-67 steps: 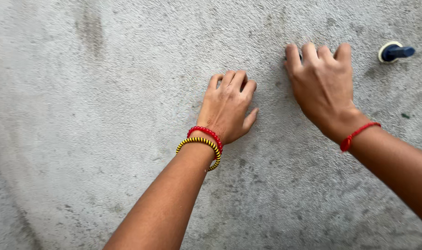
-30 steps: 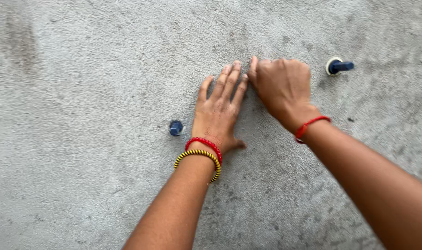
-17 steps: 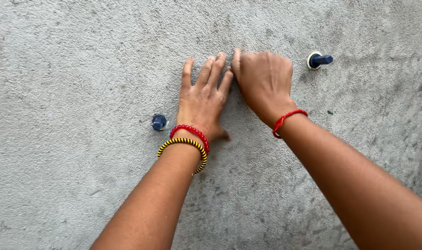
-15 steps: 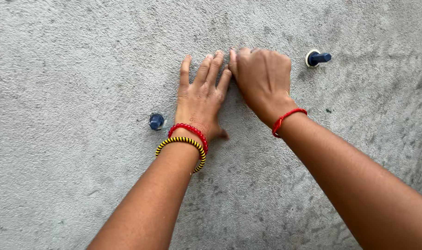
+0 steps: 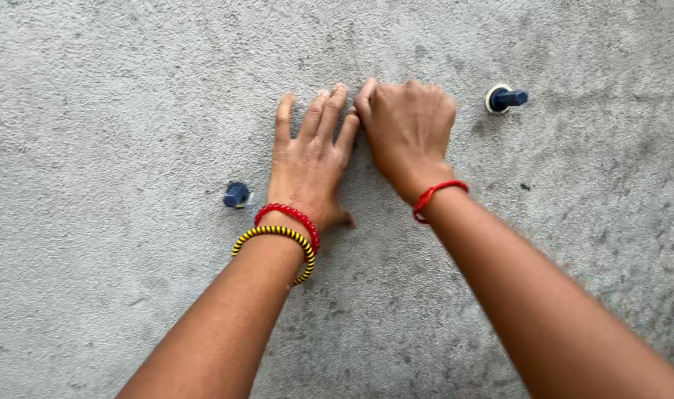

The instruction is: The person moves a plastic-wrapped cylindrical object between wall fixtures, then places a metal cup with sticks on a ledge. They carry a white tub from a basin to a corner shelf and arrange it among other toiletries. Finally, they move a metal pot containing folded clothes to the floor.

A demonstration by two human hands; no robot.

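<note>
Grey concrete (image 5: 115, 111): both hands flat, left hand (image 5: 307, 159) touching right hand (image 5: 407, 125).

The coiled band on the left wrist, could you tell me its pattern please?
Yellow and black stripes on the coiled band, clearest in the head view.

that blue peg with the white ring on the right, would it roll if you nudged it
The blue peg probably would roll: its stem looks round and it lies on its side. The wider white ring at one end would likely curve its path. The rough grey floor should stop it soon.
</note>
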